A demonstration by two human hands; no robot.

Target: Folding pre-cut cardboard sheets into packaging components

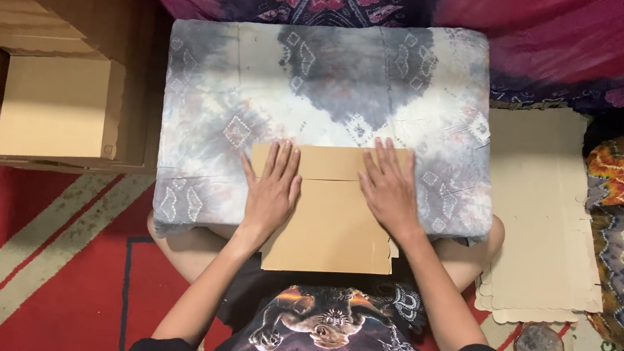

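A flat brown cardboard sheet (pixel 330 221) lies nearest, its near edge overhanging the person's lap and its far part resting on a counter (pixel 323 82) draped in grey tie-dye cloth. A crease runs across it; what lies beneath is hidden. The left hand (pixel 272 190) and right hand (pixel 388 189) press flat on it, fingers spread. Pale die-cut sheets (pixel 540 219) are stacked to the right, folded boxes (pixel 58 109) to the left, partly cut off.

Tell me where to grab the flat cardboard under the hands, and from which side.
Probably the near edge of the cardboard, from the person's side. It juts past the cloth-covered board over the lap, so fingers could get underneath. The far part lies flat on the cloth, pressed by the left hand and right hand.
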